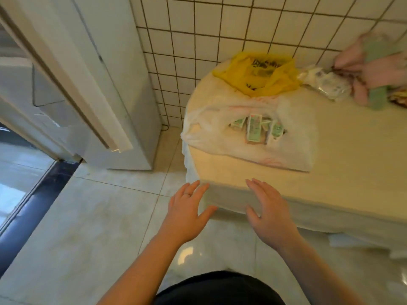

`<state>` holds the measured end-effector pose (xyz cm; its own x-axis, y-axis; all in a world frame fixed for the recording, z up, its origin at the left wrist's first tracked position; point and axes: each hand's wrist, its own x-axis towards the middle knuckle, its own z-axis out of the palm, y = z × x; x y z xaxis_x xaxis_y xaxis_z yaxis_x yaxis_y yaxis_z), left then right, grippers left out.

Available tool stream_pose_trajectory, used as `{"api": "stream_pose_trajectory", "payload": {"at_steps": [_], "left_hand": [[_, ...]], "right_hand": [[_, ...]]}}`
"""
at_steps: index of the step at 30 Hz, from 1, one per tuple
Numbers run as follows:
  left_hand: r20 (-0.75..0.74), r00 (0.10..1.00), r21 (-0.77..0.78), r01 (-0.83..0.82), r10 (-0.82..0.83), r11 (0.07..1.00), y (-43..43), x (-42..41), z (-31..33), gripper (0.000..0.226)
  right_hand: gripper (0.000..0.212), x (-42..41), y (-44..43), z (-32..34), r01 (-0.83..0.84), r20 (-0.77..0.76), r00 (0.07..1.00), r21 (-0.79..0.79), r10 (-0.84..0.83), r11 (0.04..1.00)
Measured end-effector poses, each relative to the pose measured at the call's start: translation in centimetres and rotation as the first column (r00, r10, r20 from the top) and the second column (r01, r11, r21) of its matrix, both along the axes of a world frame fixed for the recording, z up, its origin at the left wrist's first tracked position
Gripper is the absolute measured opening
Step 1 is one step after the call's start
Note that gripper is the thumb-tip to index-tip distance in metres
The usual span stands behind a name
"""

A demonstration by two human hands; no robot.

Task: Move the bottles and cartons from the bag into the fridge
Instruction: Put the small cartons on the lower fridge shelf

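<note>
A white plastic bag [211,133] lies open on the cream-covered table [343,172]. Several green-and-white cartons [254,127] show through its mouth. No bottle can be made out. My left hand [187,208] and my right hand [268,212] hover with straight, spread fingers at the table's near edge, below the bag, holding nothing. The white fridge [123,106] stands at the left, its door [66,73] swung open toward me.
A yellow plastic bag [259,71] lies behind the white one by the tiled wall. Clear packets [326,82] and pink and green cloth [374,69] sit at the table's back right. Glossy tiled floor lies between me and the fridge.
</note>
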<state>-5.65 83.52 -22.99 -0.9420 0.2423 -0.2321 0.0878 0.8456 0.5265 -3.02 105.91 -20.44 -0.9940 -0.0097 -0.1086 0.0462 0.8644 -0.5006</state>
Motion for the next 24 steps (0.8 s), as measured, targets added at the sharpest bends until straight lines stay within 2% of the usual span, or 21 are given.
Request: {"api": "stream_pose_trajectory", "payload": {"at_steps": [8, 12, 18, 22, 24], "left_hand": [[0.023, 0.995, 0.009, 0.094, -0.094, 0.996, 8.8, -2.3, -0.4, 0.064], [0.036, 0.991, 0.015, 0.132, -0.132, 0.991, 11.3, -5.3, -1.9, 0.064], [0.039, 0.982, 0.004, 0.185, -0.185, 0.983, 15.0, -12.0, -4.0, 0.066], [0.046, 0.958, -0.043, 0.285, -0.283, 0.958, 17.4, -16.1, -5.3, 0.067], [0.038, 0.967, -0.015, 0.252, -0.251, 0.968, 18.0, -18.2, -5.7, 0.066]], "right_hand": [[0.060, 1.2, 8.8, -1.0, 0.096, 0.034, 0.995, -0.047, -0.094, 0.994], [0.060, -0.8, 11.4, -1.7, 0.131, 0.030, 0.991, -0.016, -0.130, 0.991], [0.063, -8.6, 14.4, -1.9, 0.076, 0.015, 0.997, 0.083, -0.077, 0.994], [0.064, -16.2, 15.6, -1.9, -0.091, 0.019, 0.996, 0.228, 0.089, 0.969], [0.061, -19.6, 15.8, -2.0, -0.143, 0.043, 0.990, 0.279, 0.137, 0.950]]}}
